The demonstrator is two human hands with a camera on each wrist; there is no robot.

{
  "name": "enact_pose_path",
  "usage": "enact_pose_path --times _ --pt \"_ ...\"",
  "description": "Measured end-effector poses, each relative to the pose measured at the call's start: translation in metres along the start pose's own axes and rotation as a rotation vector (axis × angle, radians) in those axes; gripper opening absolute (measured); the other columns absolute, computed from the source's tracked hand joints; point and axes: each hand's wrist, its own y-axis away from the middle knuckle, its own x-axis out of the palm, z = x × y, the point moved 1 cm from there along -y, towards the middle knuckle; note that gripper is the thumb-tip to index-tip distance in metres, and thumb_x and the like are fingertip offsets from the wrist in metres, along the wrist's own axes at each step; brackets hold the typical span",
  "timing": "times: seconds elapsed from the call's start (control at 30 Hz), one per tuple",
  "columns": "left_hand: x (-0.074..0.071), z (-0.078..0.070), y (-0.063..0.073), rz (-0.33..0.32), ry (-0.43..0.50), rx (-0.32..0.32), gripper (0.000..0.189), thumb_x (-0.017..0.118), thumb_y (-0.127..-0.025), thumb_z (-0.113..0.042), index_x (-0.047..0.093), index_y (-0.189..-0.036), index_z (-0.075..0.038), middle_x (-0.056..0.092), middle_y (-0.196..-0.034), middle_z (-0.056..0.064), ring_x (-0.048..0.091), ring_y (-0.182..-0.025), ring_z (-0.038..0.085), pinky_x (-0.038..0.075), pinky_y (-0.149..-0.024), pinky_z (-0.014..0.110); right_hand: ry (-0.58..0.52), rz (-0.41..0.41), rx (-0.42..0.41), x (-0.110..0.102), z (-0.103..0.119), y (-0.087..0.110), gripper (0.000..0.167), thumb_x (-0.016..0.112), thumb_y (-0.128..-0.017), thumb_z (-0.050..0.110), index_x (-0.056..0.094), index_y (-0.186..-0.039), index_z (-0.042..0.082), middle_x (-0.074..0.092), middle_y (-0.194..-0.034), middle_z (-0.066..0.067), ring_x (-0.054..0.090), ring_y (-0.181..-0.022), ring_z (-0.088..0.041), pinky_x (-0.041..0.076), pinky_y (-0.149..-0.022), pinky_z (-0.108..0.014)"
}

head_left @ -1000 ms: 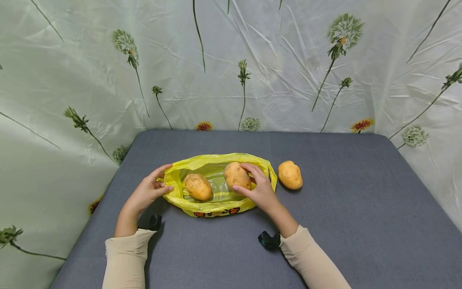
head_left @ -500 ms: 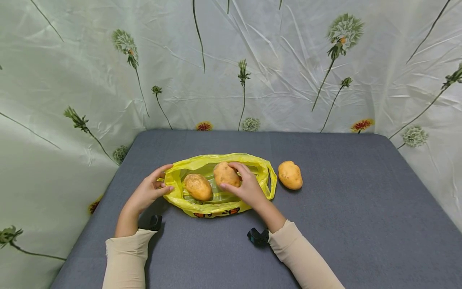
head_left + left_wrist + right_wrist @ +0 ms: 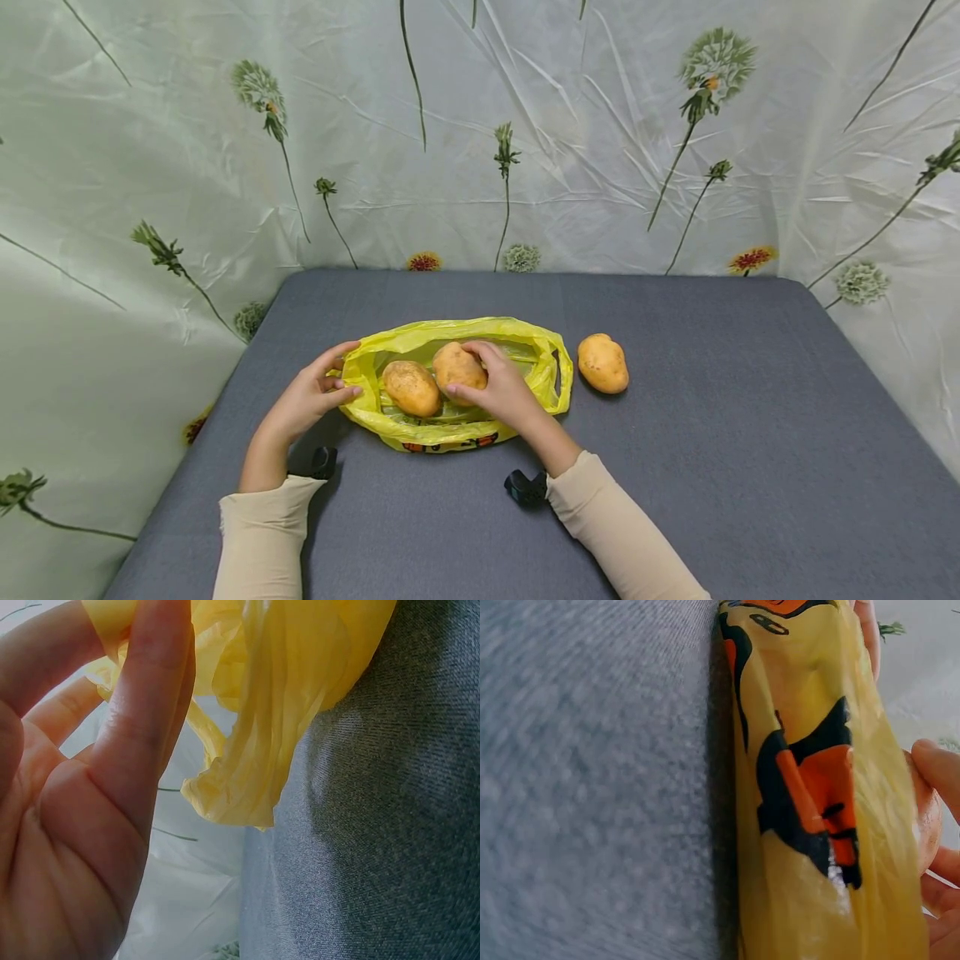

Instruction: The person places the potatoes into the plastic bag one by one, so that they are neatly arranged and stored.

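Note:
A yellow plastic bag [image 3: 551,350] lies on the table with its mouth spread wide. At its left end, my left hand [image 3: 303,400] holds the rim between thumb and fingers; the left wrist view shows this hand [image 3: 97,765] beside the hanging handle [image 3: 240,780]. My right hand [image 3: 502,392] reaches over the bag's right side and grips a potato [image 3: 456,372] inside the mouth. Close to its left, another potato [image 3: 412,388] rests in the bag. In the right wrist view the bag's printed side [image 3: 817,802] hides most of the gripped potato [image 3: 928,825].
A third potato [image 3: 603,364] lies on the grey table [image 3: 750,433] just right of the bag. Behind and to the left, a pale curtain [image 3: 600,125] with printed dandelions borders the table. Black wrist cameras sit under both forearms.
My right hand has carried its potato leftward within the bag's mouth, up beside the other potato. The left hand has stayed in place on the rim.

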Motion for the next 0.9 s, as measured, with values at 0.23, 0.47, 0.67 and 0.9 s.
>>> enact_pose_path --times 0.23,0.47,0.67,0.9 --pt "0.0003 0.0004 -0.0004 0.002 -0.004 0.007 0.064 0.064 -0.082 -0.002 0.032 -0.137 -0.006 0.037 -0.103 0.017 0.047 -0.071 0.014 0.044 -0.058 0.023 -0.015 0.051 0.031 0.0014 -0.0023 -0.0009 0.059 0.071 -0.077 0.033 0.047 -0.124 0.008 0.047 -0.121 -0.007 0.048 -0.106 -0.019 0.045 -0.081 -0.034" --pt "-0.0002 0.0007 0.0004 -0.001 -0.013 -0.010 0.065 0.064 -0.082 -0.003 0.032 -0.137 -0.008 0.038 -0.104 0.018 0.047 -0.072 0.015 0.044 -0.058 0.024 -0.055 0.096 0.072 0.0015 -0.0017 0.0001 0.059 0.071 -0.077 0.030 0.045 -0.124 0.006 0.046 -0.123 -0.011 0.049 -0.106 -0.022 0.044 -0.083 -0.033" --pt "-0.0002 0.0000 0.0010 0.001 -0.001 -0.017 0.065 0.064 -0.082 -0.002 0.032 -0.138 -0.009 0.038 -0.105 0.018 0.047 -0.072 0.016 0.044 -0.059 0.024 -0.106 0.136 0.118 0.0015 -0.0034 0.0011 0.062 0.070 -0.078 0.032 0.042 -0.127 0.007 0.042 -0.126 -0.010 0.046 -0.112 -0.024 0.042 -0.087 -0.035" --pt "-0.0007 0.0002 0.0003 0.006 0.000 -0.010 0.065 0.064 -0.082 -0.002 0.032 -0.138 -0.010 0.038 -0.105 0.019 0.047 -0.072 0.017 0.044 -0.059 0.024 -0.081 0.138 0.106 0.0003 -0.0077 0.0017 0.061 0.069 -0.080 0.032 0.042 -0.129 0.008 0.043 -0.127 -0.008 0.046 -0.112 -0.023 0.042 -0.087 -0.035"
